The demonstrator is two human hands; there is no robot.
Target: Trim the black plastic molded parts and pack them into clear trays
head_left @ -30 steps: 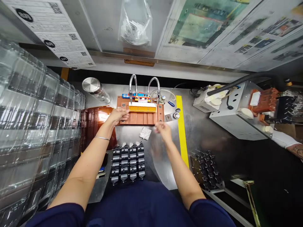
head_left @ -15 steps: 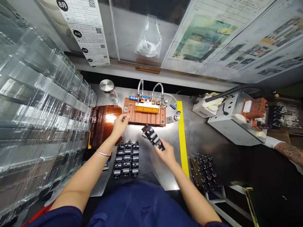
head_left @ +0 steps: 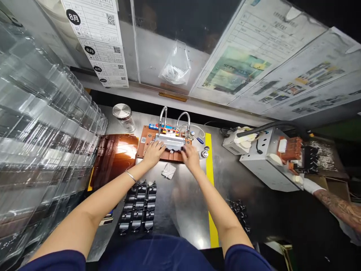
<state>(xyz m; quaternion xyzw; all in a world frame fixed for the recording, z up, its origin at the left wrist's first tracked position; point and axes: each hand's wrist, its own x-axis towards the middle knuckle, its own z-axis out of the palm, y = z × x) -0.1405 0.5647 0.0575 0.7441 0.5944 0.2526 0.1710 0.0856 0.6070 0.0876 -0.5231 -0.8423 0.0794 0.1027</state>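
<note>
A brown fixture plate [head_left: 146, 145] with two bent metal nozzles [head_left: 183, 116] lies at the back of the steel bench. A dark grey strip of parts [head_left: 170, 142] rests across it. My left hand [head_left: 153, 152] grips the strip's left end with curled fingers. My right hand [head_left: 190, 157] grips its right end, fingers bent down onto it. Rows of black plastic parts [head_left: 138, 207] lie on the bench between my forearms. A crumpled white cloth [head_left: 168, 170] sits just below the fixture.
Tall stacks of clear plastic trays [head_left: 42, 143] fill the left side, with brown trays [head_left: 113, 158] beside them. A glass jar with a metal lid [head_left: 122, 114] stands behind. A yellow tape line [head_left: 210, 177], a grey box [head_left: 267, 165], more black parts [head_left: 239, 214] and another person's arm [head_left: 335, 203] are at right.
My right hand carried a black strip of parts from the bench up to the fixture. Both hands now sit on it there, and the yellow block is covered.
</note>
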